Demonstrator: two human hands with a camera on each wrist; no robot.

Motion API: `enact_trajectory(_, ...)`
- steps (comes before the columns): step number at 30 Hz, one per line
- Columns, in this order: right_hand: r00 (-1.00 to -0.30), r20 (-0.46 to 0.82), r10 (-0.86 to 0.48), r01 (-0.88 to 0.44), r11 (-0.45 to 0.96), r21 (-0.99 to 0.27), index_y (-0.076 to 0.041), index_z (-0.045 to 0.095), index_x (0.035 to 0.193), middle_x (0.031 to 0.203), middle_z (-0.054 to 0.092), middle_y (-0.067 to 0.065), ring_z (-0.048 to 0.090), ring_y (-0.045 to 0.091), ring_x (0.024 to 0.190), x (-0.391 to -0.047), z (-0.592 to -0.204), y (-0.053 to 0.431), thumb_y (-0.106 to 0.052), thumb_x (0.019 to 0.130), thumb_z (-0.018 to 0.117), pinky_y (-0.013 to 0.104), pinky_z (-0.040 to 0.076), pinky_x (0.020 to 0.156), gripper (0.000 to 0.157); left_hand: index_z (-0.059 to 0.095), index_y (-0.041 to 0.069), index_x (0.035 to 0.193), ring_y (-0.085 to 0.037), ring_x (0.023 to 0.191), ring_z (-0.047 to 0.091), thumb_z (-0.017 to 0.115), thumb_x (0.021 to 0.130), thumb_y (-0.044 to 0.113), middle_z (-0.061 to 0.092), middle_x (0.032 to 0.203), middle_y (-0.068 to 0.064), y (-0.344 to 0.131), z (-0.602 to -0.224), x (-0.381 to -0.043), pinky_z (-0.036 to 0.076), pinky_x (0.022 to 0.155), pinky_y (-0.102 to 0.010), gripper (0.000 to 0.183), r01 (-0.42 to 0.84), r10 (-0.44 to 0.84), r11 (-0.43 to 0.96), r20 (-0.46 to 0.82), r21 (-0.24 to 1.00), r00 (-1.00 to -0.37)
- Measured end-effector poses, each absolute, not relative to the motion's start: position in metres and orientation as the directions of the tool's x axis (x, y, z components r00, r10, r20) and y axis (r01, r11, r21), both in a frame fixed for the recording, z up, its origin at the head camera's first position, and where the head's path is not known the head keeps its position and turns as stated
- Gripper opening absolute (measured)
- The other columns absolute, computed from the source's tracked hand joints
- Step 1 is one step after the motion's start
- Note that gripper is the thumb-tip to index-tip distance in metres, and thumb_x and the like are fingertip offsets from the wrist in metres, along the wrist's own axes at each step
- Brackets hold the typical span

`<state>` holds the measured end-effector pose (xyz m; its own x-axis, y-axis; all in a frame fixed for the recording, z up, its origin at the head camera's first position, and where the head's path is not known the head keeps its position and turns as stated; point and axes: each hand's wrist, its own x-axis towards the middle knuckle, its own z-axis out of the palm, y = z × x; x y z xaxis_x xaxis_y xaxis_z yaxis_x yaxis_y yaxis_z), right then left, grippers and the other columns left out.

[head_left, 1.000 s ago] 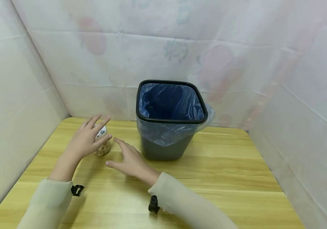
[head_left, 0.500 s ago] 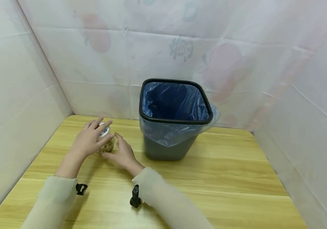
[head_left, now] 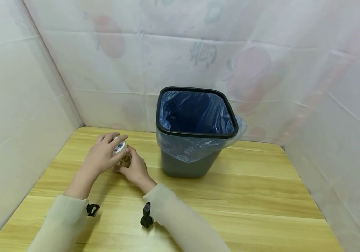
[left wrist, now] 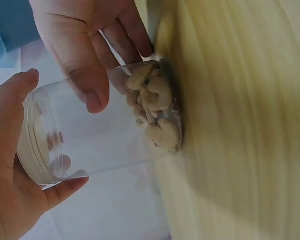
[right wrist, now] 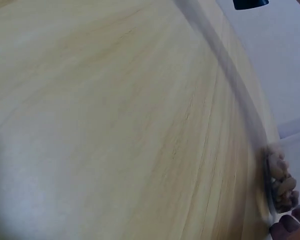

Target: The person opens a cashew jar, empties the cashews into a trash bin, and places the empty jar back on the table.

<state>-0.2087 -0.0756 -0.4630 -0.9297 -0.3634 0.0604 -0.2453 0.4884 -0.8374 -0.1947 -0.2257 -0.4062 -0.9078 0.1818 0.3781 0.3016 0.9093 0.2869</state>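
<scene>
A clear screw-top jar (left wrist: 107,142) stands at the table's left, its white patterned lid (head_left: 119,147) uppermost. Cashews (left wrist: 157,95) fill only its bottom part. Over the lid curls my left hand (head_left: 100,154), gripping its rim between thumb and fingers. My right hand (head_left: 136,169) holds the jar's body from the right side, thumb in front; its other fingers are partly hidden behind the jar. In the right wrist view, only the jar's base with cashews (right wrist: 283,185) and a few fingertips (right wrist: 290,225) show at the right edge.
A grey bin (head_left: 184,167) with a black rim (head_left: 198,134) and a translucent blue bag (head_left: 183,148) stands right of my hands. The wooden table (head_left: 249,196) meets pale curtains (head_left: 135,70) at the back and sides. Black wrist mounts (head_left: 146,215) hang below the sleeves.
My right hand has moved left from a gap beside the jar and now wraps its body. My left fingers have settled down onto the lid. The head view has shifted slightly.
</scene>
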Motion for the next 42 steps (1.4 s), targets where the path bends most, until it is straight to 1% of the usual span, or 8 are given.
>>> enact_trajectory(6, -0.918, 0.107, -0.381, -0.285, 0.449, -0.847, -0.030, 0.028, 0.156, 0.147, 0.050, -0.008, 0.051, 0.017, 0.133, -0.205, -0.460, -0.068, -0.047, 0.085, 0.077, 0.042, 0.046, 0.106, 0.088, 0.058, 0.021, 0.141, -0.045, 0.128, 0.044, 0.062, 0.097, 0.045, 0.050, 0.143, -0.016, -0.219, -0.398, -0.190, 0.051, 0.081, -0.065, 0.050, 0.334, 0.214, 0.903, 0.393, 0.268, -0.894)
enact_trajectory(15, -0.886, 0.165, -0.433, -0.340, 0.366, -0.866, -0.042, 0.025, 0.154, 0.145, 0.050, -0.013, 0.055, 0.010, 0.125, -0.194, -0.449, -0.041, -0.048, 0.085, 0.076, 0.036, 0.049, 0.101, 0.086, 0.060, 0.023, 0.139, -0.041, 0.123, 0.049, 0.068, 0.093, 0.044, 0.053, 0.140, -0.014, -0.205, -0.381, -0.171, 0.052, 0.080, -0.060, 0.051, 0.425, 0.291, 0.877, 0.455, 0.226, -0.842)
enact_trajectory(20, -0.867, 0.206, -0.453, -0.379, 0.333, -0.863, -0.045, 0.021, 0.154, 0.143, 0.050, -0.016, 0.055, 0.008, 0.121, -0.182, -0.441, -0.022, -0.051, 0.084, 0.077, 0.036, 0.051, 0.097, 0.090, 0.061, 0.024, 0.138, -0.037, 0.121, 0.050, 0.070, 0.092, 0.042, 0.054, 0.139, -0.010, -0.194, -0.369, -0.157, 0.055, 0.075, -0.056, 0.050, 0.489, 0.334, 0.841, 0.488, 0.232, -0.806)
enact_trajectory(22, -0.860, 0.219, -0.462, -0.390, 0.314, -0.866, -0.045, 0.019, 0.155, 0.142, 0.051, -0.015, 0.054, 0.007, 0.122, -0.178, -0.436, -0.014, -0.051, 0.083, 0.077, 0.037, 0.050, 0.099, 0.093, 0.062, 0.025, 0.137, -0.035, 0.121, 0.051, 0.072, 0.091, 0.041, 0.055, 0.138, -0.009, -0.189, -0.364, -0.152, 0.055, 0.074, -0.054, 0.050, 0.520, 0.353, 0.822, 0.509, 0.232, -0.785)
enact_trajectory(25, -0.856, 0.233, -0.461, -0.394, 0.293, -0.871, -0.043, 0.020, 0.155, 0.139, 0.052, -0.014, 0.053, 0.006, 0.124, -0.168, -0.428, -0.001, -0.050, 0.081, 0.080, 0.041, 0.048, 0.101, 0.096, 0.062, 0.025, 0.136, -0.033, 0.121, 0.051, 0.073, 0.090, 0.039, 0.056, 0.138, -0.007, -0.181, -0.357, -0.144, 0.054, 0.080, -0.052, 0.050, 0.575, 0.388, 0.784, 0.538, 0.234, -0.748)
enact_trajectory(31, -0.829, 0.321, -0.459, -0.472, 0.262, -0.842, -0.034, 0.028, 0.154, 0.132, 0.057, -0.011, 0.056, 0.007, 0.119, -0.149, -0.414, 0.028, -0.040, 0.079, 0.084, 0.035, 0.049, 0.099, 0.094, 0.064, 0.026, 0.134, -0.026, 0.123, 0.052, 0.073, 0.088, 0.041, 0.056, 0.137, -0.003, -0.160, -0.342, -0.128, 0.053, 0.087, -0.044, 0.049, 0.671, 0.449, 0.706, 0.591, 0.224, -0.670)
enact_trajectory(36, -0.783, 0.428, -0.452, -0.562, 0.216, -0.798, -0.029, 0.030, 0.154, 0.137, 0.054, -0.006, 0.057, 0.011, 0.121, -0.134, -0.402, 0.050, -0.033, 0.077, 0.087, 0.033, 0.051, 0.099, 0.096, 0.062, 0.027, 0.135, -0.022, 0.122, 0.052, 0.073, 0.088, 0.041, 0.057, 0.137, -0.002, -0.139, -0.331, -0.117, 0.053, 0.087, -0.042, 0.050, 0.732, 0.485, 0.648, 0.629, 0.209, -0.608)
enact_trajectory(42, -0.772, 0.460, -0.439, -0.588, 0.219, -0.778, -0.030, 0.031, 0.153, 0.139, 0.054, -0.007, 0.057, 0.013, 0.122, -0.119, -0.391, 0.076, -0.034, 0.075, 0.089, 0.036, 0.050, 0.102, 0.097, 0.062, 0.028, 0.137, -0.020, 0.123, 0.050, 0.073, 0.089, 0.041, 0.057, 0.137, -0.002, -0.116, -0.323, -0.105, 0.053, 0.087, -0.043, 0.051, 0.766, 0.491, 0.593, 0.642, 0.250, -0.589)
